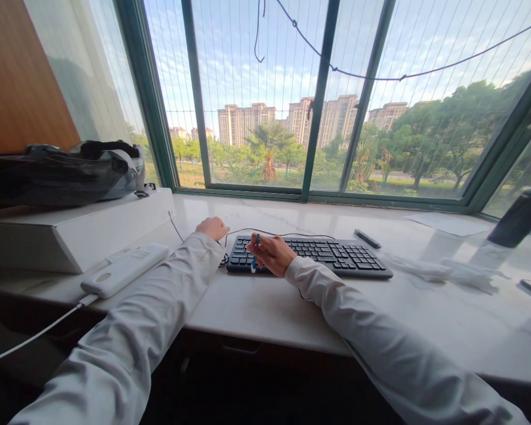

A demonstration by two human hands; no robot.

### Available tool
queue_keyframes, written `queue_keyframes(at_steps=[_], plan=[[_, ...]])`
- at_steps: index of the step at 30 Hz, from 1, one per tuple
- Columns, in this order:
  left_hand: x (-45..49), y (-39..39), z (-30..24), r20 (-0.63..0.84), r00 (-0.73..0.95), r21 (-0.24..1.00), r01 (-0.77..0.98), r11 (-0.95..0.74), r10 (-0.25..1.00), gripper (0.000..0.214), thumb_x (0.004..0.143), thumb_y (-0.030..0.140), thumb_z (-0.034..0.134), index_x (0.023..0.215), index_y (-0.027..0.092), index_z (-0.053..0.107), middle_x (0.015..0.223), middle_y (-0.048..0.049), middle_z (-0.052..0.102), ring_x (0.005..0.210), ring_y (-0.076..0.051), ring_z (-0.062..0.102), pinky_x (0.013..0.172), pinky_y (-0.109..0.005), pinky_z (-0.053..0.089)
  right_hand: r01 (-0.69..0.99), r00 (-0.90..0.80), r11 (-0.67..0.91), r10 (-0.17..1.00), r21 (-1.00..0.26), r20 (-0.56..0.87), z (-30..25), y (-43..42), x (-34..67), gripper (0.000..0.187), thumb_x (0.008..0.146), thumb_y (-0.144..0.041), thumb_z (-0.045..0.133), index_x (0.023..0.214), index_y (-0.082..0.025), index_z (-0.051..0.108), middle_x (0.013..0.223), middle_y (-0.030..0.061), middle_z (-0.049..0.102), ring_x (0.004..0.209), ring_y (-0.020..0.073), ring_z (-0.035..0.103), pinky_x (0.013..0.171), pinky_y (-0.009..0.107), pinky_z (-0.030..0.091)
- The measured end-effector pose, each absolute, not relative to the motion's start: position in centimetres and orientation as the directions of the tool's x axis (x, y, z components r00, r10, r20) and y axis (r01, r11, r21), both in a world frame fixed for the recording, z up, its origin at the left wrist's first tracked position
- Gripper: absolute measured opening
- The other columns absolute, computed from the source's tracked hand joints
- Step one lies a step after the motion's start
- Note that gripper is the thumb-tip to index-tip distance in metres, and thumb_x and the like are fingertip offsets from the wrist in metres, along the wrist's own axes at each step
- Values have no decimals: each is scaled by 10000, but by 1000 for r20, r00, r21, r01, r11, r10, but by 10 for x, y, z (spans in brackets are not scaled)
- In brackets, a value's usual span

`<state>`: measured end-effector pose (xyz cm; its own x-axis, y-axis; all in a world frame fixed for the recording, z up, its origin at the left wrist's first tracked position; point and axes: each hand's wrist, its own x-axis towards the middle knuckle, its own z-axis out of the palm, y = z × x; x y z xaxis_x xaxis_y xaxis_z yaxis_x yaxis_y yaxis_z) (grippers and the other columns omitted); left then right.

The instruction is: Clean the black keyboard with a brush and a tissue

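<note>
Two hands over smooth, glossy pale stone desk [256, 307], likely slippery. Right hand [271, 254] closed around slim blue tool [255, 252], tip at left end of black keyboard [331, 257]. Treat tool as light, rigid, thin; grip mid-shaft. Left hand [212, 227] curled shut on desk just beyond keyboard corner, contents not discernible. Beyond: green-framed window [321, 100].

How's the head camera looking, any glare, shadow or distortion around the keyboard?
Head view: daylight through the window backlights the scene, yet the keyboard, left hand and right hand gripping a blue tool are sharp, evenly lit; head view: soft sheen on the sill right of the keyboard; head view: wide-angle lens bends the window frames.
</note>
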<state>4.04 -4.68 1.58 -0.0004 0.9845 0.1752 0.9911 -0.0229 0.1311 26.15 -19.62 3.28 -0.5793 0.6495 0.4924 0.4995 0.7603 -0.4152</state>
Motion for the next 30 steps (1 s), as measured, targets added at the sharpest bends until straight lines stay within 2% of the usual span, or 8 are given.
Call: queue_keyframes(at_steps=[4, 8, 11, 22, 30], plan=[[40, -47, 17, 165, 4, 127, 992, -26, 986, 387, 753, 529, 480, 820, 224, 709, 947, -107, 688, 941, -251, 608, 750, -294, 460, 494, -560, 763, 646, -417, 518, 33, -198, 259, 255, 961, -346, 352, 862, -201, 537, 546, -44, 591, 509, 95, 553, 609, 191, 411], [40, -46, 16, 161, 2, 131, 991, -23, 987, 406, 753, 534, 478, 884, 226, 709, 966, -110, 683, 949, -254, 606, 753, -294, 459, 572, -456, 732, 659, -370, 598, 31, -194, 255, 232, 962, -335, 357, 910, -199, 537, 627, -17, 631, 581, 110, 588, 654, 209, 411], [39, -44, 15, 168, -2, 136, 991, -21, 986, 413, 757, 530, 476, 909, 224, 707, 985, -114, 679, 948, -254, 605, 754, -294, 458, 617, -417, 699, 681, -363, 602, 27, -188, 253, 219, 964, -337, 360, 926, -207, 532, 685, -7, 650, 651, 121, 607, 674, 216, 400], [40, -44, 15, 166, -3, 138, 990, -20, 986, 399, 763, 531, 473, 860, 224, 709, 985, -107, 681, 945, -250, 605, 770, -305, 461, 628, -448, 676, 719, -386, 531, 18, -180, 252, 144, 958, -317, 395, 956, -211, 492, 629, -28, 652, 599, 136, 607, 671, 250, 404], [41, -47, 16, 157, -11, 137, 991, -11, 987, 379, 760, 523, 480, 805, 224, 708, 967, -102, 685, 941, -247, 608, 772, -306, 463, 559, -501, 721, 687, -409, 526, 22, -188, 249, 168, 961, -313, 358, 902, -208, 475, 579, -22, 605, 532, 136, 571, 627, 260, 403]])
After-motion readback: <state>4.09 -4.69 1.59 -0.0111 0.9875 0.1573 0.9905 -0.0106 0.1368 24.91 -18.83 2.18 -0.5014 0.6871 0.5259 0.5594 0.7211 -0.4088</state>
